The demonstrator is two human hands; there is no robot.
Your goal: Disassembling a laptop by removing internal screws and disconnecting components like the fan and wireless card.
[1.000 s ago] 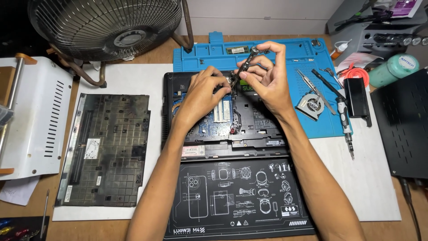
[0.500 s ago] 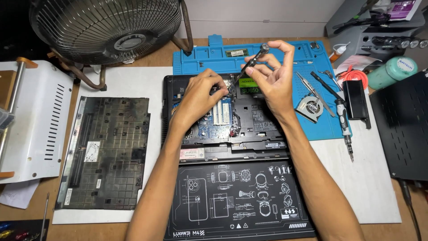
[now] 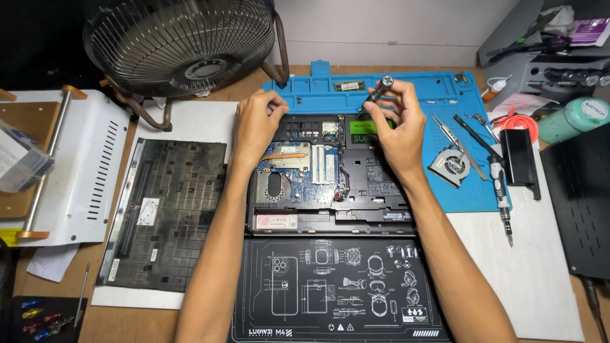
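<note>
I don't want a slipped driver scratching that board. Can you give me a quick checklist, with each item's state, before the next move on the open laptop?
1. Right hand grips the screwdriver: ok.
2. Driver tip seated in a screw: cannot tell, tip is hidden.
3. Left hand steadies the open laptop at its top edge: ok.
4. Bottom cover set aside, left of the laptop: ok.
5. Removed fan lies on the blue mat, apart from the board: ok.
6. Loose screws accounted for: cannot tell.

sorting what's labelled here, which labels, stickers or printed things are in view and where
Drive label: green and black rectangle, top of the opened laptop, below the right hand.
White sticker: small, squarish, on the black bottom cover at left.
Black work mat: white line drawings, nearest the camera.
Teal canister: white label patch, far right.
</note>
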